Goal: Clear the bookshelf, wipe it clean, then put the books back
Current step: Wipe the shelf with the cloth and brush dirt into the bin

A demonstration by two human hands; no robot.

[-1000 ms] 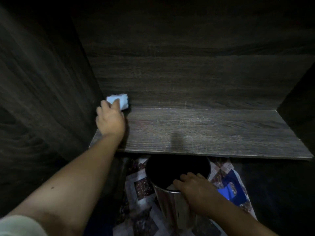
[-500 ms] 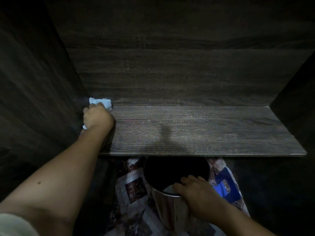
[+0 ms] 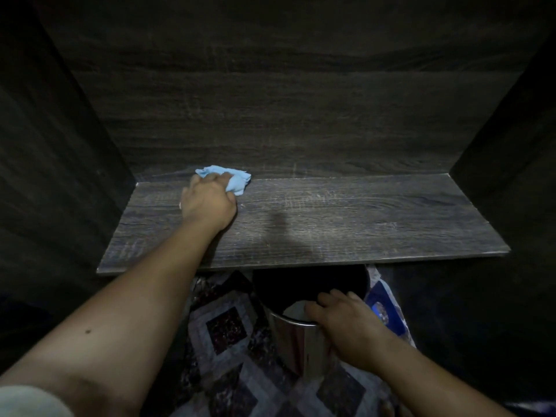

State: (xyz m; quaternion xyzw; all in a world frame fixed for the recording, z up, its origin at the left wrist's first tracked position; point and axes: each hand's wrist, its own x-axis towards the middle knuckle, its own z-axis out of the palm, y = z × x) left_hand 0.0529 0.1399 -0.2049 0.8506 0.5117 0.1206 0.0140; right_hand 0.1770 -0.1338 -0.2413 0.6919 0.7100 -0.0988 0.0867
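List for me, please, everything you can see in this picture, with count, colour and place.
shelf: one, dark grey wood grain, across the middle of the view
back panel: one, dark wood grain, upright behind the shelf
cloth: one, light blue, crumpled, at the back left of the shelf
bin: one, shiny metal with a dark inside, on the floor below the shelf's front edge
floor covering: one, patterned in grey and dark squares, under the bin
blue thing: one, blue, on the floor right of the bin, too hidden to identify
sleeve: one, pale, bottom left corner
left hand: grips the cloth on the shelf
right hand: holds the bin's rim
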